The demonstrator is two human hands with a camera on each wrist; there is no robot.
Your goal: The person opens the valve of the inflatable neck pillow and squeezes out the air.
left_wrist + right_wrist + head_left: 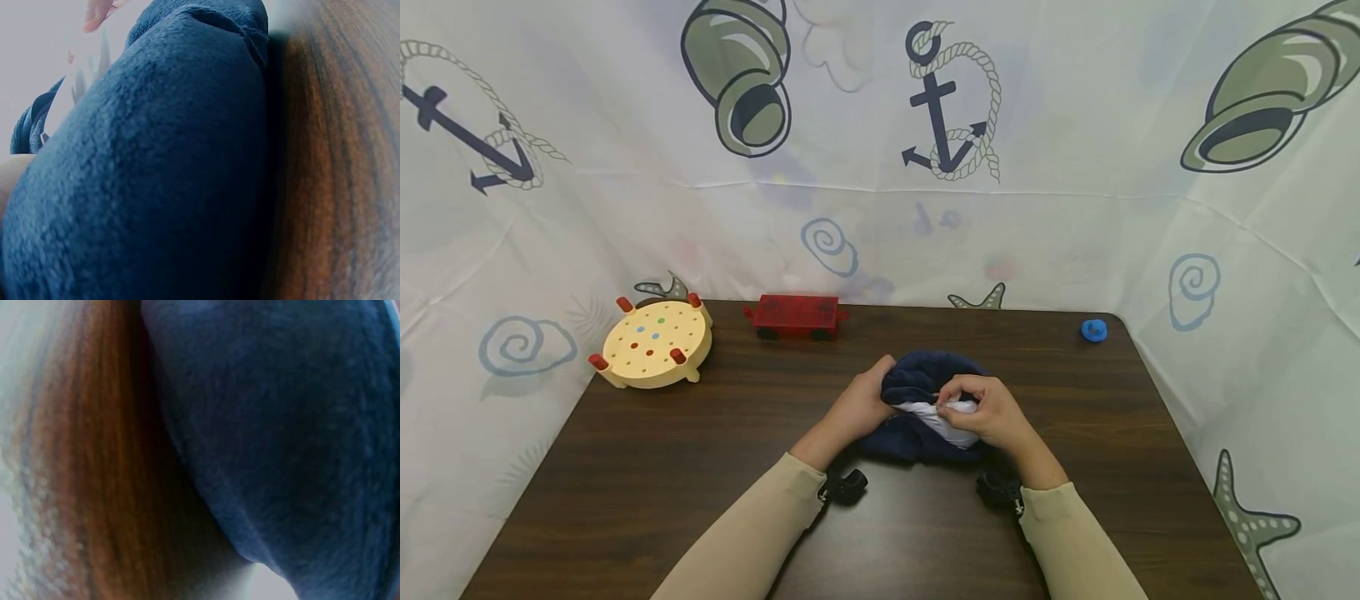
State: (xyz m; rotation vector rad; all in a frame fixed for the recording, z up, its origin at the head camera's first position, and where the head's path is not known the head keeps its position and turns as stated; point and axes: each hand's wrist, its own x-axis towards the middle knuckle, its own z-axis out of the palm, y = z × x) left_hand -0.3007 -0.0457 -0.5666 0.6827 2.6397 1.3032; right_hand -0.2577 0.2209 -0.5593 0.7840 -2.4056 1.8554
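Note:
A soft, fleecy navy blue cloth bundle [917, 442] lies on the table, with a gap in its top side where white material [936, 419] shows. At its left edge my left hand [859, 404] grips the navy cloth, thumb toward the gap. My right hand [992, 412] pinches the white material between thumb and fingertips at the right end of the gap. In the left wrist view the navy cloth [156, 156] fills the middle, with white material [94, 62] behind it. The right wrist view shows mostly navy cloth [281, 425]. What the bundle is cannot be told.
On the dark wooden table [700, 483], a cream round toy with red pegs [658, 342] stands at the far left. Beside it is a red toy wagon [796, 315] near the back edge. A small blue knob-like piece [1093, 330] lies at the back right corner. A printed curtain [865, 167] hangs behind.

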